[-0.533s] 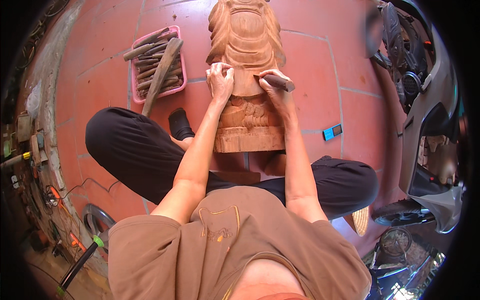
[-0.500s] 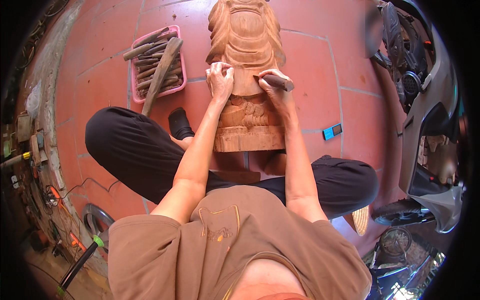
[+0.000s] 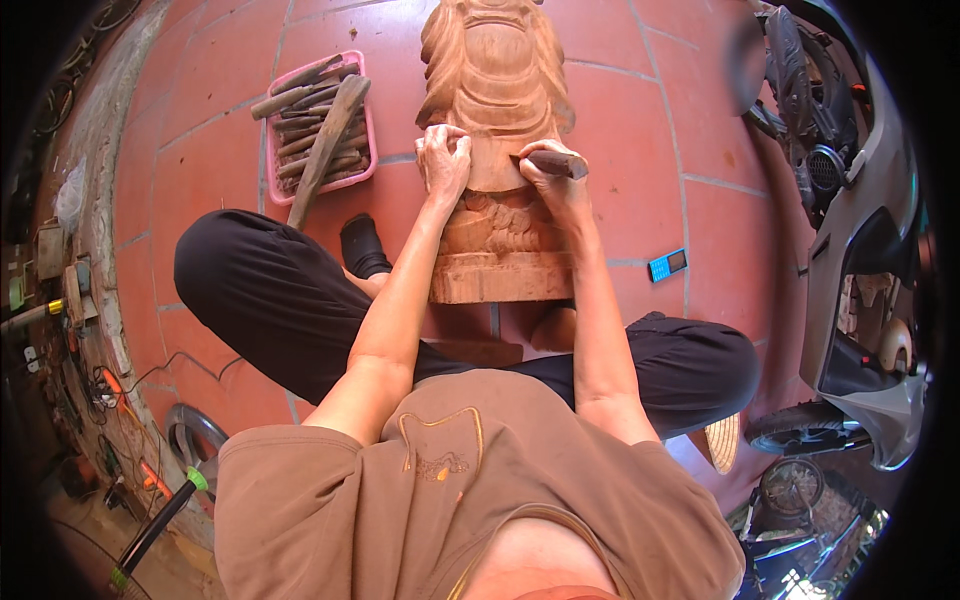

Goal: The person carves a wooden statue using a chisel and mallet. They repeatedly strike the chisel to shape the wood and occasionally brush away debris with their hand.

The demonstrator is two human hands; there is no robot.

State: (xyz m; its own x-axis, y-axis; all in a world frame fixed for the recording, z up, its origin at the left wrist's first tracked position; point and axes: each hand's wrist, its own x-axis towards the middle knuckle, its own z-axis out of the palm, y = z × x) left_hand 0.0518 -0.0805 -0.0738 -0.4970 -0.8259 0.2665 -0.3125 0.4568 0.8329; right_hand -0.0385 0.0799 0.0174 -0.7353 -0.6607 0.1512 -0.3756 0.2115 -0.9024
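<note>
A carved wooden statue (image 3: 497,180) with draped folds and a square base stands on the floor between my bent legs, its top end cut off by the upper edge of the view. My left hand (image 3: 444,160) is curled closed against the statue's left side, fingers bent over its edge; the fingertips are partly hidden. On the opposite side, my right hand (image 3: 562,182) grips a carving tool (image 3: 556,163) by its thick dark handle. The tool's dark tip points left and meets the smooth, plain band of wood below the folds. Its exact blade shape is too small to tell.
A pink basket (image 3: 372,140) of several wooden-handled tools stands at far left, a long wooden stick (image 3: 330,150) across it. A blue phone (image 3: 667,265) lies on the red tiles at right. A motorbike (image 3: 850,230) borders the right side; cables and clutter line the left wall.
</note>
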